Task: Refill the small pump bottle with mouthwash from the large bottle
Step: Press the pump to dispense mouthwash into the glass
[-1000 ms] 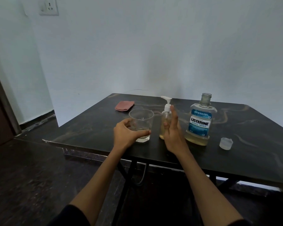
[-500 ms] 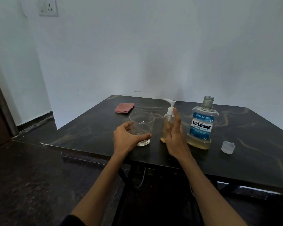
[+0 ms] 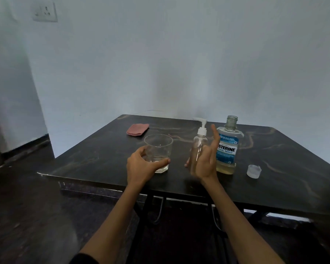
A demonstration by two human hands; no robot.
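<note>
Clutter on the dark marbled table (image 3: 274, 149) is sparse but closely grouped near the front edge. A clear drinking glass (image 3: 158, 152) is stood upright at the left of the group and is gripped low down by the left hand (image 3: 141, 168), whose thumb is laid across its near side and whose fingers are curled round the far side; a little liquid is seen at its bottom. Just to the right, the small pump bottle (image 3: 198, 149) is stood upright, its white pump head fitted and its spout turned to the left. The lower part of this bottle is hidden by the right hand (image 3: 204, 162), which is held edge-on against it with the fingers straight and spread upward; whether the thumb is wrapped behind the bottle cannot be told. The large bottle (image 3: 227, 149) of mouthwash is placed immediately right of that hand, uncapped, with yellowish liquid seen only in its lowest part, and part of its blue label is covered by the raised fingers. A small translucent cap (image 3: 253, 171) is set alone on the table further right. A folded pink cloth (image 3: 137, 129) is laid well behind the glass. A wall socket (image 3: 44, 12) is mounted high on the pale wall.
</note>
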